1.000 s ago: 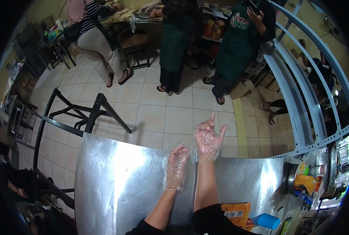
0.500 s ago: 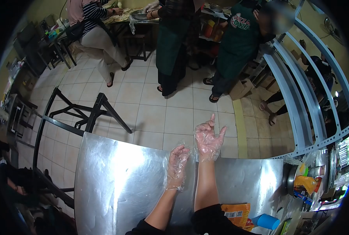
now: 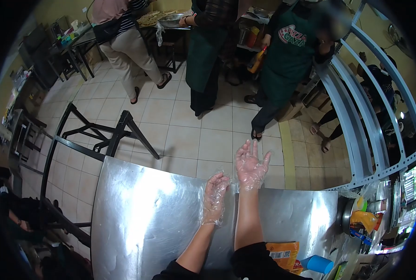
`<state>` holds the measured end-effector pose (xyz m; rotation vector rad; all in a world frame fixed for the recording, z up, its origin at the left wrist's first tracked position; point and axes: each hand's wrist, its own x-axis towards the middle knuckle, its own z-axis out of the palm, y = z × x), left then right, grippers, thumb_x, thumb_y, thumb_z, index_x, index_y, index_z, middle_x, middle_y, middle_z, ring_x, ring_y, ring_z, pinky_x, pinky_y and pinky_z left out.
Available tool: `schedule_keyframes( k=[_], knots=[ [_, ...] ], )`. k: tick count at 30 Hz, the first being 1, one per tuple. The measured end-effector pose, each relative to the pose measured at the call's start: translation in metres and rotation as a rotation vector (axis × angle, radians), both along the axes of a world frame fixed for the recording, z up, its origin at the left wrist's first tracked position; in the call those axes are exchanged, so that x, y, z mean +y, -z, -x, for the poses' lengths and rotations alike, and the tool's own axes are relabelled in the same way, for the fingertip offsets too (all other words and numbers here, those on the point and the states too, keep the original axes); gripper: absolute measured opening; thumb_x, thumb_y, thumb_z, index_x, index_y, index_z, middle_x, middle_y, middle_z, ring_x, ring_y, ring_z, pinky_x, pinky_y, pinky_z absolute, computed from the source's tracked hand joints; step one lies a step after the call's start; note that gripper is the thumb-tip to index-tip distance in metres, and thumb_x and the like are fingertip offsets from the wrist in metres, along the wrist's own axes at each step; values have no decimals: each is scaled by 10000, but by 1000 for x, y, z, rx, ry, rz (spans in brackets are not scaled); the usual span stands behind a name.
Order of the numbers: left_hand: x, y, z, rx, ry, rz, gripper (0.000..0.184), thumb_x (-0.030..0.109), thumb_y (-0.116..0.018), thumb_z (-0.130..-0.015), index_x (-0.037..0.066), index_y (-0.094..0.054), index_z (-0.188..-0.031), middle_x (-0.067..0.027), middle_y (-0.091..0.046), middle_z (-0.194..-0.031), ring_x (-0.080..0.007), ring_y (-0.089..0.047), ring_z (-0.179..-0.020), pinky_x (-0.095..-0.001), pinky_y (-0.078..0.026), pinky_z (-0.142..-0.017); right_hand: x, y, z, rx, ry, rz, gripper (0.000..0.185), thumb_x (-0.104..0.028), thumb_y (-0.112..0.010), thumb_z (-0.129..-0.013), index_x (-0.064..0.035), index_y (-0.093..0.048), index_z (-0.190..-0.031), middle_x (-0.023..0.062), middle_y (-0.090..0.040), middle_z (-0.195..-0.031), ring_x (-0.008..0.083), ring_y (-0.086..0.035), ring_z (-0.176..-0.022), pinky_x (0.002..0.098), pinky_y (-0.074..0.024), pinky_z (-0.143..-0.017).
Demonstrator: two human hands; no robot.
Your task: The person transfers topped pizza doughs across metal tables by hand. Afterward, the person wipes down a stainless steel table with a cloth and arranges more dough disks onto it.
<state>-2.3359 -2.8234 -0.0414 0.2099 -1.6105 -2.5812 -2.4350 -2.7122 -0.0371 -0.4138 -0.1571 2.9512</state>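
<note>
My right hand (image 3: 251, 167), in a clear plastic glove, is raised beyond the far edge of the steel table (image 3: 138, 224). Its palm is turned up and its fingers are spread, holding nothing. Lower and to the left is my left hand (image 3: 214, 198), also in a loose clear glove, above the table near that edge. Its fingers are loosely bent, with nothing visible in them. An orange packet (image 3: 282, 252) lies by my right sleeve, and beside it a blue cup (image 3: 318, 264) rests on its side.
A black metal frame (image 3: 119, 135) stands on the tiled floor past the table. Grey metal shelving (image 3: 357, 135) rises on the right, with a yellow bag (image 3: 363, 219) and other items below it. Several people stand ahead; one in a green apron (image 3: 287, 65) holds an orange bottle (image 3: 257, 60).
My right hand's fingers have opened wider; my left has shifted slightly right. The aproned person on the right has stepped nearer, an orange bottle now visible in hand. The person at left has turned away.
</note>
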Motion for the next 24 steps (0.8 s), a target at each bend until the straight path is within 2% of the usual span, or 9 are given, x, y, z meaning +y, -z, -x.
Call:
schedule_keyframes(
  k=[2, 4, 8, 14, 18, 19, 20, 23, 24],
  knots=[
    [-1, 3, 0, -27, -13, -52, 337, 158, -539, -892, 18, -455, -1186, -95, -548, -1049, -152, -553, -875, -290, -470, -809, -1, -1, -1, -65, 13, -163, 619, -495, -508, -862, -75, -385, -1299, 125, -446, -1228, 229, -479, -1037, 345, -396, -886],
    [-4, 4, 0, -53, -25, -106, 343, 162, -534, -894, 20, -443, -1192, -96, -544, -1046, -148, -555, -852, -287, -473, -792, -8, -9, 4, -257, 272, -1056, 642, -448, -535, -863, -58, -336, -1332, 156, -391, -1301, 258, -422, -1156, 372, -349, -957],
    [-14, 4, 8, -149, -138, -278, 382, 186, -531, -896, 25, -401, -1218, -97, -534, -1035, -145, -559, -801, -279, -481, -751, 2, -10, 31, -269, 407, -1282, 707, -447, -585, -829, -16, -332, -1328, 193, -363, -1332, 310, -372, -1224, 400, -308, -1000],
    [-26, 0, 15, -150, -201, -328, 442, 246, -554, -881, 19, -387, -1221, -99, -535, -1021, -149, -556, -764, -278, -470, -723, 47, -122, 87, -555, 426, -2161, 1005, -599, -699, -628, 64, -349, -1299, 269, -413, -1290, 347, -435, -1187, 383, -353, -985],
    [-28, 6, 16, -110, -187, -358, 462, 271, -560, -874, 21, -386, -1222, -102, -539, -1014, -160, -556, -744, -291, -464, -707, 50, -164, 108, -571, 167, -2331, 1069, -620, -706, -599, 83, -319, -1306, 232, -558, -1135, 328, -536, -1083, 381, -411, -918],
    [-28, 7, 17, -125, -183, -350, 467, 278, -565, -871, 23, -389, -1221, -103, -540, -1010, -166, -556, -737, -296, -462, -705, 53, -156, 114, -533, 363, -2366, 901, -581, -698, -647, 74, -444, -1211, 205, -624, -985, 311, -604, -950, 385, -453, -832],
    [-29, 8, 18, -141, -181, -342, 473, 284, -570, -867, 24, -391, -1220, -105, -541, -1006, -172, -555, -731, -302, -460, -703, 58, -153, 117, -540, 360, -2364, 901, -581, -698, -647, 74, -444, -1211, 205, -624, -985, 311, -604, -950, 385, -453, -832],
    [-28, 7, 18, -118, -187, -346, 460, 272, -575, -863, 23, -403, -1210, -106, -541, -995, -180, -552, -720, -302, -456, -703, 68, -144, 116, -205, 467, -1952, 452, -412, -675, -757, 23, -605, -857, 179, -640, -792, 319, -626, -725, 396, -465, -658],
    [-28, 8, 18, -120, -185, -343, 460, 272, -575, -863, 23, -403, -1210, -106, -541, -995, -180, -552, -720, -302, -456, -703, 70, -143, 110, -210, 466, -1950, 452, -412, -675, -757, 23, -605, -857, 179, -640, -792, 319, -626, -725, 396, -465, -658]
  ],
)
